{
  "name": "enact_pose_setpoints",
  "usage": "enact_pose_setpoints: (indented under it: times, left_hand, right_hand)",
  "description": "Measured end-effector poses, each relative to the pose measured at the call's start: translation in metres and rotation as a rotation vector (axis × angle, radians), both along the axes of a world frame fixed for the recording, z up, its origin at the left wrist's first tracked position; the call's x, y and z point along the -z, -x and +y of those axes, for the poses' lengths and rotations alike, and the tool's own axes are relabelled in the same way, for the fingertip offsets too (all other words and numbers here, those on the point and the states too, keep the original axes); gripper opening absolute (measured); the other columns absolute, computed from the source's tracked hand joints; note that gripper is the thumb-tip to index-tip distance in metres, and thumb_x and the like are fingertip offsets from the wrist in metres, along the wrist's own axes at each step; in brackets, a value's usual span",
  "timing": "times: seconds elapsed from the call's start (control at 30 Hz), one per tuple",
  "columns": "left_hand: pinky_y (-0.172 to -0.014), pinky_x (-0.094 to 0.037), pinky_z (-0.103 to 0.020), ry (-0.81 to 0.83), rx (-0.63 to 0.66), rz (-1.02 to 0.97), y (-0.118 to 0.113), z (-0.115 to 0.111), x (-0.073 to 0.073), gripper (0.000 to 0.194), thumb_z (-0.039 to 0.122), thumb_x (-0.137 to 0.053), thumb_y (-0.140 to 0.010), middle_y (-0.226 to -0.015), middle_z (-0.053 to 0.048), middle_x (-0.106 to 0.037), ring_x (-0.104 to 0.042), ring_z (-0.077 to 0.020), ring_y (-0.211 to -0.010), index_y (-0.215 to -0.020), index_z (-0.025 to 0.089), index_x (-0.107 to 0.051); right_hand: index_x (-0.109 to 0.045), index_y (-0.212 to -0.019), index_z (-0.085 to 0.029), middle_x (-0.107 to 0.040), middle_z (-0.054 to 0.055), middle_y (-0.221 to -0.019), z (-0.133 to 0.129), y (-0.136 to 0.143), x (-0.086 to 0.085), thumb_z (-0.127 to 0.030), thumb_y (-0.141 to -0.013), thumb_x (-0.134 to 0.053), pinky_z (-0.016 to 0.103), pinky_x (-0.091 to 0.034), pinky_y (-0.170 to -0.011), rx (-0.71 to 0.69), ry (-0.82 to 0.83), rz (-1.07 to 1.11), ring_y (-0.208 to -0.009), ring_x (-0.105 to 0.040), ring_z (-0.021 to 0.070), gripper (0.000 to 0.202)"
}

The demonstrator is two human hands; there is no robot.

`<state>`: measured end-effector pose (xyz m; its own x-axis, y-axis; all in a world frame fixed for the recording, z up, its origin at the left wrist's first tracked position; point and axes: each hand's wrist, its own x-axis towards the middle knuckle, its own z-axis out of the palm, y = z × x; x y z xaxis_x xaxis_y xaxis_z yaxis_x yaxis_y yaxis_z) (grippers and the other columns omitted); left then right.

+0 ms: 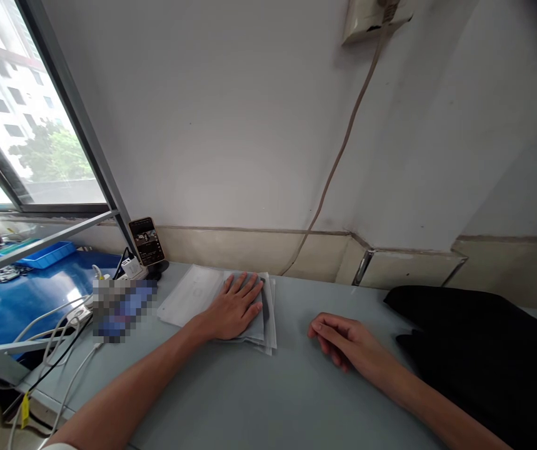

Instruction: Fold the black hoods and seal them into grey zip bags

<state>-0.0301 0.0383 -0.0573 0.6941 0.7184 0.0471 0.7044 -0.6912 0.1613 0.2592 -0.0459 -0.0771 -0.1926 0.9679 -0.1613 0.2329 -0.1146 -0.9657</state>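
- The left hand lies palm down on a small pile of plastic bags, its fingers straight and slightly spread, pressing on the top without gripping anything that can be seen.
- The pile lies flat on the grey table, left of the middle and near the wall; the bags are whitish and see-through, with uneven edges showing to the right of the hand.
- The right hand is over the table, to the right of the pile and apart from it. Its fingers are loosely curled, the thumb near the index finger; nothing shows in its grip, and whether the palm is fully closed cannot be told.
- A heap of black cloth covers the table's right side, just beyond the right forearm.
- A phone stands propped up at the back left, its screen lit.
- In front of the phone lies a blurred-out item, with white cables beside it.
- Farther left, a blue tray sits on a blue surface below the window.
- A cord hangs from a wall socket down behind the table.
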Motion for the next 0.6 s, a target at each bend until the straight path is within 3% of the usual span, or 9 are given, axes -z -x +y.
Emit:
enact_pose_setpoints:
  times: [0.27, 0.6]
  left_hand:
    - [-0.132, -0.001, -0.055, -0.023, 0.011, 0.002, 0.001, 0.002, 0.003, 0.064, 0.056, -0.009, -0.112, -0.176, -0.002, -0.003, 0.003, -0.0273, -0.163, -0.170, 0.029, -0.007]
    - [-0.132, -0.001, -0.053, -0.051, 0.028, -0.011, 0.003, 0.004, 0.008, 0.062, 0.054, -0.009, -0.112, -0.176, -0.001, -0.001, 0.004, -0.0258, -0.162, -0.169, 0.031, 0.000]
  right_hand:
    - [-0.069, -0.085, -0.019, -0.055, -0.003, -0.066, -0.001, -0.002, 0.002, -0.078, -0.088, -0.061, 0.023, -0.037, -0.048, -0.018, -0.007, 0.011, -0.053, -0.048, 0.0100, 0.059]
    - [-0.068, -0.084, -0.020, -0.055, -0.003, -0.066, -0.001, -0.002, 0.001, -0.078, -0.088, -0.062, 0.023, -0.037, -0.047, -0.023, -0.007, 0.005, -0.053, -0.048, 0.0106, 0.059]
